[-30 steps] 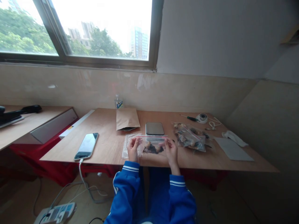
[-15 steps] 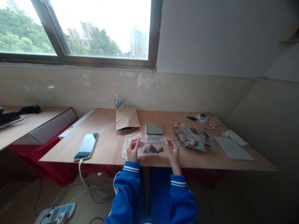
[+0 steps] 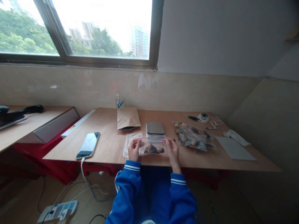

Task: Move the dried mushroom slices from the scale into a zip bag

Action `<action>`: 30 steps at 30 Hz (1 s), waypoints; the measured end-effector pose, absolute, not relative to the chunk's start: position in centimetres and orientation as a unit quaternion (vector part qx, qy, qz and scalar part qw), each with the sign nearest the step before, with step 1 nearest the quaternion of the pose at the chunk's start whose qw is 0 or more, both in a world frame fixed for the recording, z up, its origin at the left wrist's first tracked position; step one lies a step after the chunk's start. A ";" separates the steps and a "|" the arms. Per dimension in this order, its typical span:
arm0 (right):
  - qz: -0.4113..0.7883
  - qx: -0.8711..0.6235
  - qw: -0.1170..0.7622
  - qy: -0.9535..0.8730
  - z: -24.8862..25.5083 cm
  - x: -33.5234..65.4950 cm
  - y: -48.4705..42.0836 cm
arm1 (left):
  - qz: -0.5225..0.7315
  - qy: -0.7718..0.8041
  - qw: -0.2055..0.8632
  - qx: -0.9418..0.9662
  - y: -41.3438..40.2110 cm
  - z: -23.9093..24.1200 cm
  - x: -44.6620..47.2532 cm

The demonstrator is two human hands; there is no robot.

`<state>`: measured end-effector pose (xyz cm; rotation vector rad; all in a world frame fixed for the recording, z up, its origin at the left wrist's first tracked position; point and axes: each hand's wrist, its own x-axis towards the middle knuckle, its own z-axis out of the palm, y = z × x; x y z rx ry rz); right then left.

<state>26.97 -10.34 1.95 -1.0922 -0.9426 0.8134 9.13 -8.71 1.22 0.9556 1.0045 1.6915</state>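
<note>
**Zip bag held at both top corners, near edge of desk**

The left hand (image 3: 134,150) and right hand (image 3: 172,150) each pinch one upper corner of a small clear zip bag (image 3: 153,147). The fingers are closed on the plastic at both ends of the red seal strip. The bag spans the gap between the two hands, stretched flat. Its dark contents sit low in the bag, between the hands and below the pinch points.

The bag is over the near edge of the desk (image 3: 109,146), directly ahead of the person. Whether it touches the desk surface cannot be determined.

Adjacent items:
- A flat clear bag (image 3: 130,140) lies under and just beside the left hand.
- A scale (image 3: 155,128) sits just beyond the held bag.
- A larger filled bag (image 3: 190,137) lies near the right hand.
- A paper pouch (image 3: 128,118) lies further back, left of the scale.
- A phone (image 3: 88,145) lies well to the left, with a cable attached.
- A bottle (image 3: 119,101) stands at the wall. It carries a blue label; the print is too small to read.
</note>
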 end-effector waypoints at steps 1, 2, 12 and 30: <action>0.379 -0.480 0.671 -0.419 2.0 27.0 -10.4 | 0.687 0.407 0.466 0.382 -8.7 1.1 9.1; 0.395 -0.474 0.664 -0.422 2.0 27.0 -10.4 | 0.687 0.406 0.474 0.373 -8.7 1.0 9.0; 0.408 -0.461 0.641 -0.458 1.6 27.6 -10.6 | 0.698 0.429 0.440 0.369 -8.2 0.4 7.9; 0.411 -0.464 0.618 -0.484 1.8 27.7 -10.6 | 0.687 0.456 0.393 0.407 -8.7 1.3 8.0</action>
